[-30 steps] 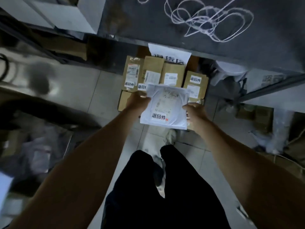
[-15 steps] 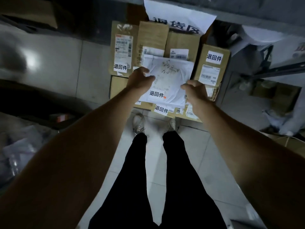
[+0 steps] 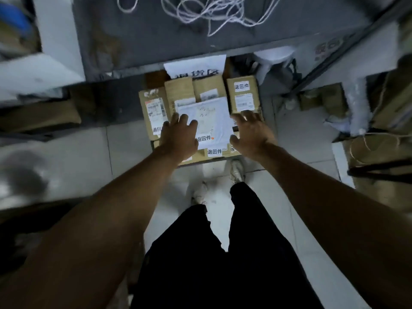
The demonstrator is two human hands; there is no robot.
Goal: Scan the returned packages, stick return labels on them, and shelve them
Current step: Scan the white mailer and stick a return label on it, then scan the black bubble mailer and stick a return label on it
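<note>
A white parcel (image 3: pixel 208 121) lies on stacked boxes (image 3: pixel 243 94) at twelve o'clock. Left hand (image 3: pixel 178 136) and right hand (image 3: pixel 252 132) flank it, fingers spread; contact seems doubtful.

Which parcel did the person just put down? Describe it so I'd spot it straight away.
Look below the edge of the dark table with loose white cord, where brown boxes sit packed together on the floor. The white parcel lies on top of them, between the left hand and right hand. It is the only soft, flat, white one; its neighbours are cardboard.
</note>
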